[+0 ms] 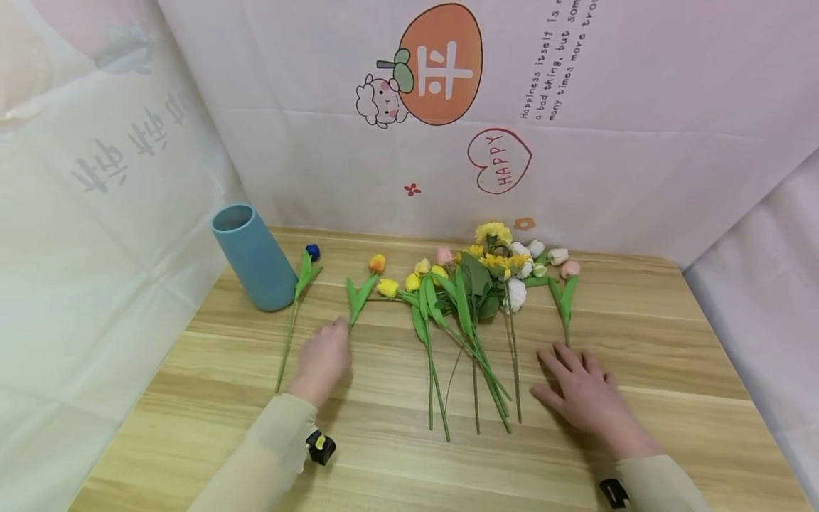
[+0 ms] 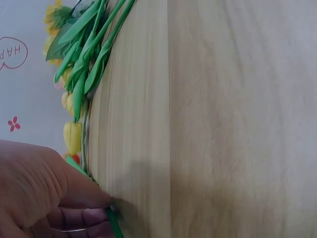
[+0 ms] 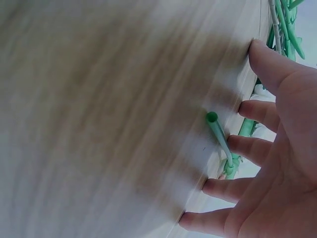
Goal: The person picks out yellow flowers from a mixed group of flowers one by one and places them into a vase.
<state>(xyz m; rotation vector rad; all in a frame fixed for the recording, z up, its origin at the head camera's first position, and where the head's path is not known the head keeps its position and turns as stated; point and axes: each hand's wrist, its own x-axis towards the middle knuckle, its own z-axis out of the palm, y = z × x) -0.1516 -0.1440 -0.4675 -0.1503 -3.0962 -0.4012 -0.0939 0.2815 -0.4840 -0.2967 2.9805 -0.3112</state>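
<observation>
My left hand (image 1: 323, 355) pinches the green stem of an orange tulip (image 1: 377, 264) between thumb and fingers; the left wrist view shows the stem end (image 2: 115, 223) below the thumb. My right hand (image 1: 587, 391) has its fingers spread, with the fingertips on the table. Beneath that palm lies the stem (image 3: 218, 131) of a pink tulip (image 1: 569, 269), and nothing is gripped there. Left of the left hand, a blue tulip (image 1: 312, 252) lies with its leaves by a tilted-looking blue vase (image 1: 256, 263).
Between the hands lies a pile of flowers: yellow tulips (image 1: 387, 287), sunflowers (image 1: 502, 263), white blooms (image 1: 515, 294) and crossing green stems (image 1: 486, 370). They rest on a wooden table (image 1: 384, 469). A printed white cloth (image 1: 307, 163) hangs behind.
</observation>
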